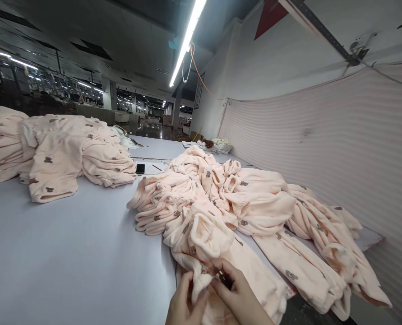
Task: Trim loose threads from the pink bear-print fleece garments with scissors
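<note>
A pale peach fleece garment point(248, 266) with small brown bear prints lies at the table's near edge, one opening of it turned up. My left hand point(187, 301) is closed, pinching a folded edge of this garment between thumb and fingers. Close beside it, my right hand point(236, 291) is closed at the same edge, its thumb and fingertips pressed together on the cloth. Something dark shows between the right fingers; I cannot tell whether it is a small tool or shadow. Just beyond the hands, a heap of like garments point(167, 196) is piled in folds.
More peach garments point(57, 149) are stacked at the left on the white table point(68, 253). Other pieces point(309, 266) hang over the right edge. A black phone-like object point(140, 169) lies behind the heap. A striped cloth curtain point(322, 135) borders the right side.
</note>
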`<action>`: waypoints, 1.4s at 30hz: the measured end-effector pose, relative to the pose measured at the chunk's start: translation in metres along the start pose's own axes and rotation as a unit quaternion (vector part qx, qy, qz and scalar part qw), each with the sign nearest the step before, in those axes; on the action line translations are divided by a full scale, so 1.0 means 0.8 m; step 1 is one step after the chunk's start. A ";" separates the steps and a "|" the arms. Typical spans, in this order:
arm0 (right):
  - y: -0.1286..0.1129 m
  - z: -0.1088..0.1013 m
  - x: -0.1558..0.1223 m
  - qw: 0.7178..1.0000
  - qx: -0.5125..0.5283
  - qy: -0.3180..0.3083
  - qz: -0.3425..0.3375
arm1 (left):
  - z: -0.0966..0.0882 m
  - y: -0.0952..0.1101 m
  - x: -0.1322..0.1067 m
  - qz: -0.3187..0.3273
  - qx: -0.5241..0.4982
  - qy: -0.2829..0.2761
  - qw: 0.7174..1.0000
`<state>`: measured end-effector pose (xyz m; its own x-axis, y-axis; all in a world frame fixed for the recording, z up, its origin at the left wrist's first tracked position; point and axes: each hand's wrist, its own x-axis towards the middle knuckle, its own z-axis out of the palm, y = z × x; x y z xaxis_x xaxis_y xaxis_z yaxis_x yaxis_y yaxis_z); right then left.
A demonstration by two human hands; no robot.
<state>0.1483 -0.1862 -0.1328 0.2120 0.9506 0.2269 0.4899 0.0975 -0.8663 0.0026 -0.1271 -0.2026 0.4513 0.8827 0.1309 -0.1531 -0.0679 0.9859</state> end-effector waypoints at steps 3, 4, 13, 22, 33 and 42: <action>-0.021 -0.009 -0.002 0.996 -0.083 -0.034 -0.023 | -0.002 0.016 0.017 -0.014 -0.068 -0.049 0.996; -0.029 -0.012 -0.002 0.993 -0.102 -0.043 -0.026 | -0.006 0.021 0.022 -0.016 -0.079 -0.056 0.995; -0.051 -0.004 0.008 0.950 -0.307 -0.053 -0.030 | -0.020 0.027 0.023 -0.030 -0.101 -0.058 0.993; -0.044 -0.006 0.008 0.963 -0.265 -0.038 -0.039 | -0.022 0.030 0.023 -0.030 -0.151 -0.052 0.987; -0.013 0.002 0.004 0.934 -0.344 0.074 -0.053 | -0.023 0.036 0.019 -0.072 -0.167 -0.047 0.982; -0.025 -0.006 0.006 0.981 -0.193 0.026 0.025 | -0.033 0.077 0.013 -0.229 -0.405 -0.120 0.877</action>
<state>0.1439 -0.1848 -0.1121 0.2824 0.9337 0.2200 0.7586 -0.0770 -0.6469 -0.0251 -0.1098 -0.1432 0.7857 0.6012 -0.1456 -0.4375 0.7066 0.5562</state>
